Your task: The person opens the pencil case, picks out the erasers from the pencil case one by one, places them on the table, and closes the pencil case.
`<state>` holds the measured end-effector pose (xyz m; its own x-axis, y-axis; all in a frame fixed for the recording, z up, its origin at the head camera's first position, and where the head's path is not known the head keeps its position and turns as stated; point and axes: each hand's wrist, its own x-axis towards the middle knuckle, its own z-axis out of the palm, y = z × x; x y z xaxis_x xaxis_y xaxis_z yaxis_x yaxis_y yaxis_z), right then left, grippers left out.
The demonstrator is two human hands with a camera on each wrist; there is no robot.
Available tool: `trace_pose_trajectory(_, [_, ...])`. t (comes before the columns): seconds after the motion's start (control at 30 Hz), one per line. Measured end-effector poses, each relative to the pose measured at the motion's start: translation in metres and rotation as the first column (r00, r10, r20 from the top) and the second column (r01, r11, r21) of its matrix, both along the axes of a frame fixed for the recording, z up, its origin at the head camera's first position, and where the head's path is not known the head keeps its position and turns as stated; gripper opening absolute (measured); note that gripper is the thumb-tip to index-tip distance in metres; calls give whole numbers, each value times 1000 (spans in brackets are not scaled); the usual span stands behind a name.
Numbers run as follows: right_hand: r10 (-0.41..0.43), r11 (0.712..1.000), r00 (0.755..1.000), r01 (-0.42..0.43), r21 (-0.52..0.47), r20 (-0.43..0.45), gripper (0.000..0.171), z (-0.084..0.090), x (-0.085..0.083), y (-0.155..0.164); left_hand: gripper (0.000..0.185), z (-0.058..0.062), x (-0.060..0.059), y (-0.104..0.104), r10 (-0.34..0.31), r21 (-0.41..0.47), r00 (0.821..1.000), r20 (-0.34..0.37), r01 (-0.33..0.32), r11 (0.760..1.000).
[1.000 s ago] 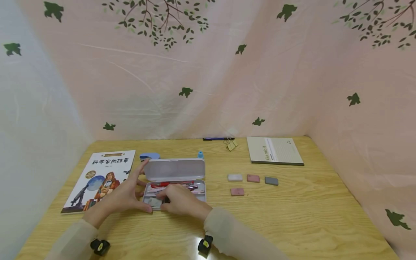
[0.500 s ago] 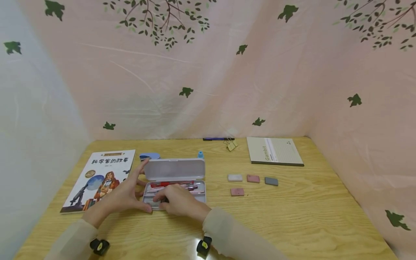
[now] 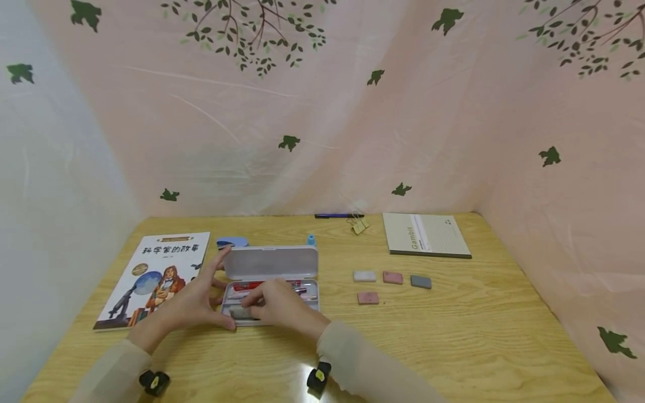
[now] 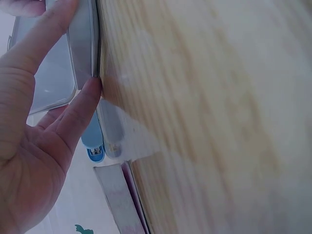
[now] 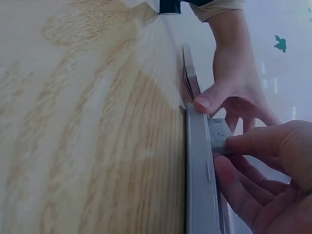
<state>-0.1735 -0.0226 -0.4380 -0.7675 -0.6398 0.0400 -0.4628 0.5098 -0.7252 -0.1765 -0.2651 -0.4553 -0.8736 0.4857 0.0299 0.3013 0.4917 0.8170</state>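
An open pencil case (image 3: 271,263) stands on the table, lid raised, with red and pink pens (image 3: 245,286) in its rear compartment. My left hand (image 3: 194,302) spans its left end: the thumb is on the front corner, a finger reaches the lid, and the left wrist view has the fingers against the case (image 4: 84,44). In the front compartment my right hand (image 3: 282,305) is over a grey eraser (image 3: 239,312). The right wrist view shows the thumb and a finger pinching that eraser (image 5: 219,132), which sticks up past the case's edge. The hand hides the compartment's right part.
Right of the case lie a white eraser (image 3: 364,276), two pink erasers (image 3: 392,277) and a dark grey eraser (image 3: 420,281). A book (image 3: 161,280) lies left, a notebook (image 3: 425,234) back right. Behind are a blue stapler (image 3: 232,242), blue-capped bottle (image 3: 311,240), pen (image 3: 337,215) and binder clip (image 3: 360,225).
My right hand shifted left over the front compartment, then rose slightly, and the grey eraser's left part shows again beside its fingertips. The left hand has stayed on the case.
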Motion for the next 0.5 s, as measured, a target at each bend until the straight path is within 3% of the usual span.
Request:
trace_pose_trajectory(0.13, [6, 1000, 999, -5, -19, 48, 11, 1, -4, 10, 143, 0, -1, 0, -1, 2, 1000, 10, 1, 1000])
trace_pose_trajectory(0.23, [24, 997, 990, -14, -70, 137, 11, 5, -9, 26, 143, 1, -1, 0, 4, -3, 1000, 12, -4, 1000])
trace_pose_trajectory(0.5, [53, 989, 938, -2, -146, 342, 10, 19, -21, 101, 145, 2, 0, 1, 14, -7, 1000, 14, -14, 1000])
